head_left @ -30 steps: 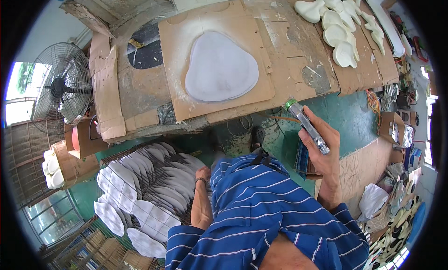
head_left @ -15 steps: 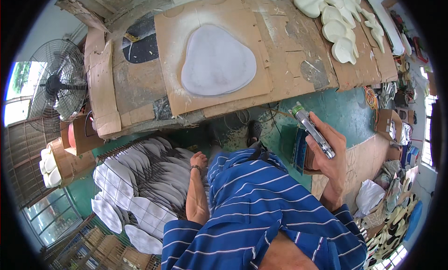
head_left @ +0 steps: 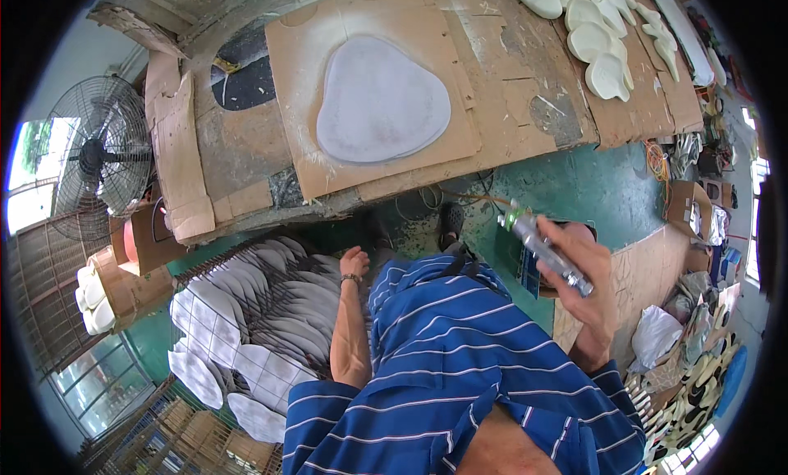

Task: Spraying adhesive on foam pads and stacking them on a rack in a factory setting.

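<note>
The metal tool [head_left: 546,252], a slim silver cylinder with a greenish tip, sits in my right hand [head_left: 584,288], which is clenched around its lower half, on the right side of the scene and near my body. The tip points up and to the left, toward the workbench [head_left: 525,81], and hangs over the green floor [head_left: 591,188] without touching anything.

My left hand [head_left: 354,261] reaches down on the left, fingers loosely curled (whether it grips anything I cannot tell), at the near edge of a wire basket [head_left: 205,327]. The basket is packed with flat grey and white sole-shaped pieces [head_left: 271,311] standing on edge in rows.

On the far side, the bench is covered in worn cardboard, and a rounded grey pad [head_left: 382,97] lies flat on a cardboard sheet [head_left: 295,56]. To the far right on the bench is a cluster of cream moulded pieces [head_left: 595,40]. A standing fan [head_left: 94,155] is at the far left. My blue striped shirt [head_left: 460,360] fills the near middle.
</note>
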A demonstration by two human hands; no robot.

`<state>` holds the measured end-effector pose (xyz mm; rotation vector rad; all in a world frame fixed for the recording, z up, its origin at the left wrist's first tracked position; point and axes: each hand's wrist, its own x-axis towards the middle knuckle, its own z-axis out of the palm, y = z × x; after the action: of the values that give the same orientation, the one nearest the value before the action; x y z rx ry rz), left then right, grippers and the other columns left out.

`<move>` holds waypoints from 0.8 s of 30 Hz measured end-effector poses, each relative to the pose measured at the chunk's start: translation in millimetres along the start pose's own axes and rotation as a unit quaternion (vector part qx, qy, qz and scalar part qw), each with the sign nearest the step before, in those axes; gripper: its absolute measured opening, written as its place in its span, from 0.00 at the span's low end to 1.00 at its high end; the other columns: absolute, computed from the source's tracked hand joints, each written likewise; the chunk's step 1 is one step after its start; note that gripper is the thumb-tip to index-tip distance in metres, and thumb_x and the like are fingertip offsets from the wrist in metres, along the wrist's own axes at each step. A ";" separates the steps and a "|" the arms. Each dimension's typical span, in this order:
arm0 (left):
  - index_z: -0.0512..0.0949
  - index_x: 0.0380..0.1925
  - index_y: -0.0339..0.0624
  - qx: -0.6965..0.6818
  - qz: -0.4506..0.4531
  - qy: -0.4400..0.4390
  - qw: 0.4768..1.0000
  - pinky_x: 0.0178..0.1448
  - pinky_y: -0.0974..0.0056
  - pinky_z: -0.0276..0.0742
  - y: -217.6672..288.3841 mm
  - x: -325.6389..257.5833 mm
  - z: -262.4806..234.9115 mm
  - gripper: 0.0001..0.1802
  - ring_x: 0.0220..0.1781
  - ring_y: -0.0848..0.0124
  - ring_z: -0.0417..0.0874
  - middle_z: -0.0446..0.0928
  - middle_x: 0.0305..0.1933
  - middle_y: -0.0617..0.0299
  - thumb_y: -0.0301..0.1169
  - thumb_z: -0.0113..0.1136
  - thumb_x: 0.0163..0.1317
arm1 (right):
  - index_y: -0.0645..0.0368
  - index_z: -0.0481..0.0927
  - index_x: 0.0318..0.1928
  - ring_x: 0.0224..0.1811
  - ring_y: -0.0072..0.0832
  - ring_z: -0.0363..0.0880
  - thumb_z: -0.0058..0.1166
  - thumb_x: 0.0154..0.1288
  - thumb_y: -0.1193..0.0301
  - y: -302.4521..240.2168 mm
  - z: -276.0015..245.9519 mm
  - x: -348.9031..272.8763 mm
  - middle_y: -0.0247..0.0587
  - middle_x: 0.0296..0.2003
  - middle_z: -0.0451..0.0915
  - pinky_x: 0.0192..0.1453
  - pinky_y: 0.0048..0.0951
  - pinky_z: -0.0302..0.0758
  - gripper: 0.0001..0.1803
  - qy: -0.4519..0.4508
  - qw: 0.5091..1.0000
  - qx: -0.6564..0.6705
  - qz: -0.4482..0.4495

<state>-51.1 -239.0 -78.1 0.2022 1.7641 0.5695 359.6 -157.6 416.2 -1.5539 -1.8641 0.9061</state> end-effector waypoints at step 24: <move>0.83 0.47 0.48 0.287 0.375 0.312 0.824 0.52 0.49 0.79 269.2 8.1 115.5 0.19 0.45 0.54 0.83 0.79 0.44 0.56 0.33 0.71 0.53 | 0.63 0.80 0.64 0.39 0.33 0.84 0.65 0.56 0.84 11.5 -8.6 -36.5 0.48 0.40 0.85 0.44 0.29 0.78 0.31 0.089 0.989 0.015 0.115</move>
<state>13.2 28.3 23.6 1.3061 2.4597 0.6799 380.0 -191.0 413.0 -1.7956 -1.5646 0.8572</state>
